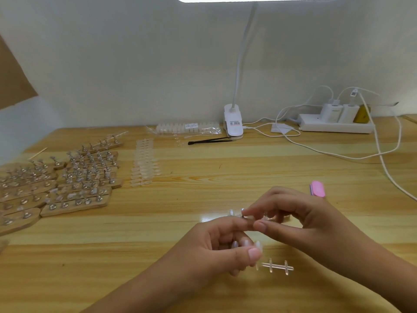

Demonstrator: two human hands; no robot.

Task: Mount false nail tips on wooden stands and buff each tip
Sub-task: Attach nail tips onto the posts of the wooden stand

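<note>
at lower centre of the frame, a clear nail tip strip (pixel 278 267) is gripped in the curled left hand (pixel 221 242); just above, a small, blurred nail tip (pixel 248 217) is pinched between thumb and forefinger of the right hand (pixel 304 213).

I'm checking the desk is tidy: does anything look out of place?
Mostly orderly. A few loose nail tips lie scattered in front of the plastic bag, apart from the neat rows, and a white cable sprawls across the desk.
</note>
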